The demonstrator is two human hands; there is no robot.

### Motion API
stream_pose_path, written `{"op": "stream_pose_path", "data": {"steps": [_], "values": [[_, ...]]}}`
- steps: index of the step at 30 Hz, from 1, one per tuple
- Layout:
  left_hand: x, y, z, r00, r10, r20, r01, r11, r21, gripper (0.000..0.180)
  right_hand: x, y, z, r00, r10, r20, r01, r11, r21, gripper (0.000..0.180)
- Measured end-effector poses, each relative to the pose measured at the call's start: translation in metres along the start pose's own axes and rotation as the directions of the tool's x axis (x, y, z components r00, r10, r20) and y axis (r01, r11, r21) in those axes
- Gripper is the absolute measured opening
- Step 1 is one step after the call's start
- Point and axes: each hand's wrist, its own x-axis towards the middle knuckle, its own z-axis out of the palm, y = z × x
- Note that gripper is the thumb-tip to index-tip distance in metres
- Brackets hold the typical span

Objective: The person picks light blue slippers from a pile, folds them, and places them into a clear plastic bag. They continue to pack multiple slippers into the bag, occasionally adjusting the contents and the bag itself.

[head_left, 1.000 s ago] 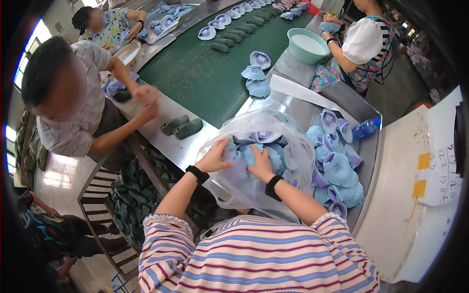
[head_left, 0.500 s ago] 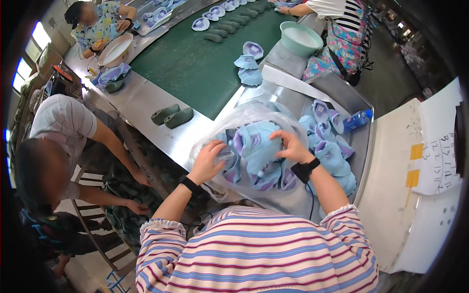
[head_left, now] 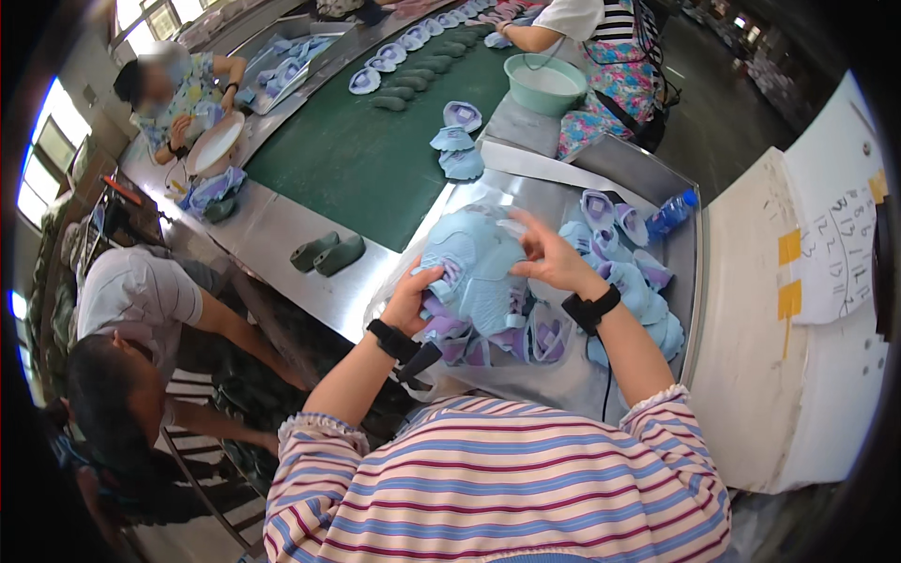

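Note:
Light-blue shoe uppers with purple lining lie bunched in a clear plastic bag [head_left: 389,286] in front of me. My left hand [head_left: 409,298] grips one shoe upper [head_left: 483,267] at its left edge, thumb on top and fingers mostly hidden below. That upper is raised above several other shoe uppers [head_left: 549,333]. At its right side, my right hand [head_left: 556,260] is open, thumb and forefinger apart, the thumb at the upper's edge. More uppers [head_left: 633,300] are heaped to the right of the bag.
Dark green shoe lasts [head_left: 338,253] stand on the metal table's left part. Three uppers [head_left: 458,141] sit beside the green belt [head_left: 347,141]. A blue-capped bottle [head_left: 671,214] lies at right. A person [head_left: 141,328] bends at left; others work by basins [head_left: 544,84].
My left hand has taken hold of the upper, which is now turned and lifted more. My right hand stays at its right side. The person at left has bent lower.

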Motion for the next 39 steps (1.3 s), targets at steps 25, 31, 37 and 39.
{"op": "stream_pose_path", "data": {"steps": [25, 31, 37, 39], "values": [[-0.015, 0.032, 0.009, 0.97, 0.197, 0.141, -0.188, 0.979, -0.08, 0.05, -0.009, -0.006, 0.048, 0.967, -0.208, -0.149, 0.249, 0.903, 0.351, 0.036], [-0.017, 0.053, 0.007, 0.956, 0.293, 0.002, -0.293, 0.956, 0.03, 0.043, -0.039, 0.015, 0.006, 0.996, -0.072, 0.045, -0.01, 0.425, 0.905, 0.057], [-0.019, 0.066, -0.003, 0.985, 0.164, 0.048, -0.17, 0.909, 0.381, 0.045, -0.033, -0.002, -0.003, 0.997, -0.002, 0.075, -0.059, 0.604, 0.795, 0.074], [-0.009, 0.06, 0.001, 0.994, -0.007, 0.109, -0.041, 0.903, 0.427, 0.042, -0.011, -0.011, -0.007, 0.983, 0.008, 0.184, -0.147, 0.64, 0.755, 0.075]]}}
